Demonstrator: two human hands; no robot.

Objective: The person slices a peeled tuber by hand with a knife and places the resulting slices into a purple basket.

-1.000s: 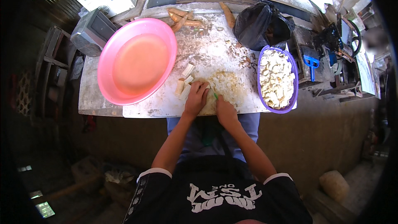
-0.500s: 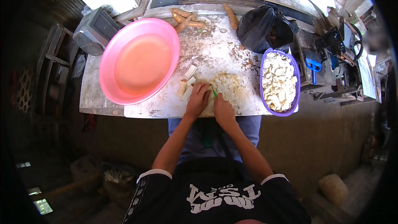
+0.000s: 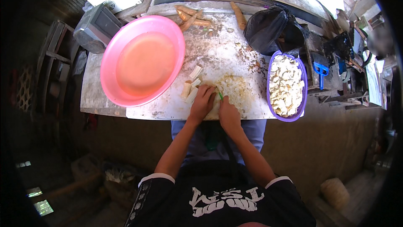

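At the front edge of the worktable, my left hand (image 3: 202, 102) curls its fingers down over a piece of peeled cassava, mostly hidden beneath them. Close beside it on the right, my right hand (image 3: 228, 113) grips a small knife (image 3: 221, 95) with a green handle. The blade is at the left fingertips and too small to make out well. Several peeled white cassava chunks (image 3: 195, 73) lie just left of my left hand. Thin pale scraps (image 3: 235, 86) are strewn over the board beyond my right hand. To the right, a purple basket (image 3: 305, 97) holds many pale cassava slices (image 3: 286, 85).
A big pink basin (image 3: 179, 59) of cloudy liquid stands at the left. Unpeeled roots (image 3: 194, 20) lie at the far side, another root (image 3: 238, 15) farther right. A black plastic bag (image 3: 268, 29) sits behind the basket. A blue-handled tool (image 3: 321, 73) hangs at the right.
The view has shifted slightly, so the basket and bag appear a little farther right. Both hands stay together at the same spot, with the knife still at the left fingertips.
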